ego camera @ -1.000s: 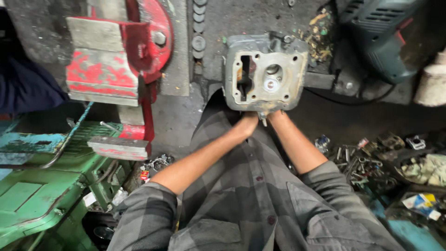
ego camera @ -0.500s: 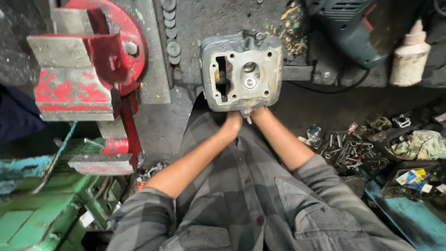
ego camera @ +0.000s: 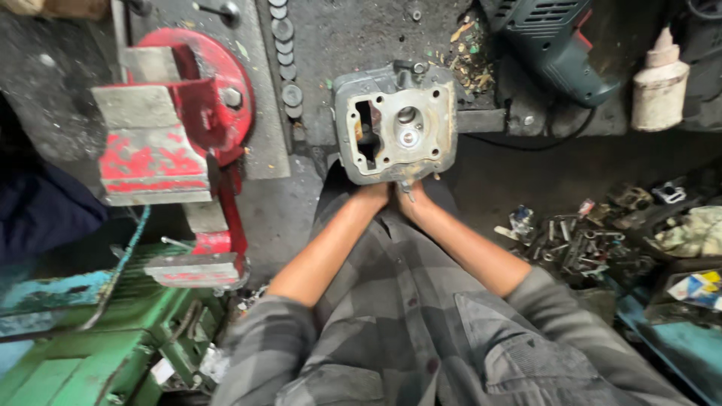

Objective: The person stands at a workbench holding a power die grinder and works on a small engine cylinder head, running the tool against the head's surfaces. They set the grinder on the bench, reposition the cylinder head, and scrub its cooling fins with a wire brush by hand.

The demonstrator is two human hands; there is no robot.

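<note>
Both hands grip the near edge of a grey metal engine head (ego camera: pixel 396 124), left hand (ego camera: pixel 372 197) and right hand (ego camera: pixel 416 198) side by side beneath it, holding it at the counter (ego camera: pixel 361 37) edge beside a red vise (ego camera: pixel 169 135). Its ports look grimy; cleaning or fitting appears unfinished.

A grimy workbench (ego camera: pixel 361 30) carries a red vise (ego camera: pixel 177 135), a power drill (ego camera: pixel 560 45) and a white bottle (ego camera: pixel 659 79).
</note>
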